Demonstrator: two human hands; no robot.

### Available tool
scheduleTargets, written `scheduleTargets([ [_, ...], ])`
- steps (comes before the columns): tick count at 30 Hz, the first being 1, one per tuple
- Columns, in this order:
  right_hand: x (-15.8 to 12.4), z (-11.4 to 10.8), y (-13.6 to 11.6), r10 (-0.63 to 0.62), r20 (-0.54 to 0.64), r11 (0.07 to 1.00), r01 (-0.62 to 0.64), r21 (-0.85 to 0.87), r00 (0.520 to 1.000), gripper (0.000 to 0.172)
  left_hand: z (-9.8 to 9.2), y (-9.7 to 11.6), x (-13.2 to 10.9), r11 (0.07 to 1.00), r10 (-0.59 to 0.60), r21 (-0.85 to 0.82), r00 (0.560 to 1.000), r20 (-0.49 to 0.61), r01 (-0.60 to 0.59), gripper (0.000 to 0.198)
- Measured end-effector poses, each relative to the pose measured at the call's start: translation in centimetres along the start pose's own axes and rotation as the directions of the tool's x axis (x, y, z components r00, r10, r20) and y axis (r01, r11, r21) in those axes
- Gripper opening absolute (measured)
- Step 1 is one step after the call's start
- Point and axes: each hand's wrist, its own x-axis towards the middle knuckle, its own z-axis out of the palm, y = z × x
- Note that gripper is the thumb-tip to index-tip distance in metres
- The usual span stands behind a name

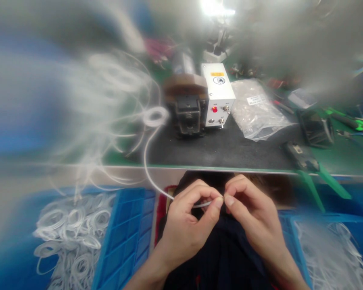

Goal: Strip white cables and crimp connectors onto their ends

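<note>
My left hand [196, 219] is closed on a white cable [153, 183], pinching it close to its end between thumb and index finger. From there the cable runs up and left to a small white coil [155, 117] on the bench. My right hand [251, 211] pinches at the cable's tip, thumb against index finger, almost touching the left fingertips. What lies between the right fingertips is too small and covered to make out. Both hands are in front of the bench edge, over a dark-clothed lap.
A machine with a white control box [219, 96] and lit red switch stands on a black mat [245, 151]. Right of it lie a clear plastic bag [257, 110] and green-handled pliers [308, 165]. Blue crates [125, 229] with coiled cables flank me. More white cables [109, 100] blur at left.
</note>
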Motion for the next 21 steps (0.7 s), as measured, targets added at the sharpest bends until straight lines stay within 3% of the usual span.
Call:
scheduleTargets([
  [9,-0.1,-0.2,0.2,0.006,0.025,0.994,-0.003,-0.105,1.000,0.017,-0.1,-0.1,0.1,0.999,0.012,0.035,1.000,-0.028,-0.011,0.015],
  [15,0.1,-0.6,0.6,0.087,0.031,0.996,-0.086,-0.039,0.996,0.017,-0.5,0.2,0.5,0.995,-0.003,0.104,0.998,0.069,-0.004,0.016],
  [18,0.3,-0.7,1.1,0.185,0.099,0.978,-0.193,0.081,0.978,0.020,-0.8,0.2,0.7,0.992,-0.018,0.123,0.994,0.111,0.004,0.015],
  [21,0.5,-0.6,1.6,0.264,0.183,0.916,-0.305,0.261,0.947,0.024,-0.7,-0.1,0.6,0.996,0.011,0.086,0.998,0.064,-0.016,0.016],
])
